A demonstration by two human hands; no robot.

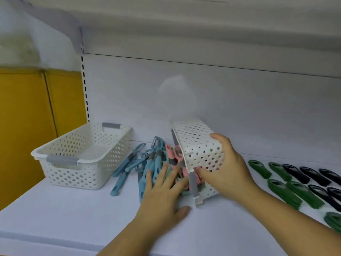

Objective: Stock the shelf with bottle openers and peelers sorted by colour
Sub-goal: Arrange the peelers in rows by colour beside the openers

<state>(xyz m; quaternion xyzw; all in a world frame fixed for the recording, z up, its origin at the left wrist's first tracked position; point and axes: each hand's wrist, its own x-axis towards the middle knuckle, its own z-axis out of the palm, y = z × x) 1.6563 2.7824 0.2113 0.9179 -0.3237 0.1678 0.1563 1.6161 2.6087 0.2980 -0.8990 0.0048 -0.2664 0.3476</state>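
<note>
A white perforated basket (195, 143) lies tipped on its side on the white shelf (73, 215), its mouth facing left. My right hand (227, 167) grips its near end, thumb at the rim. A heap of peelers spills from it: blue peelers (129, 167) spread to the left, pink peelers (174, 156) and pale green ones lie at the mouth. My left hand (162, 191) rests flat on the heap with its fingers straight. At the right lie rows of green bottle openers (287, 189) and black bottle openers (313, 176).
A second white perforated basket (83, 154) with grey handles stands upright at the left, nothing visible inside. A yellow panel (27, 117) borders the shelf on the left. Another shelf board (184, 34) hangs overhead.
</note>
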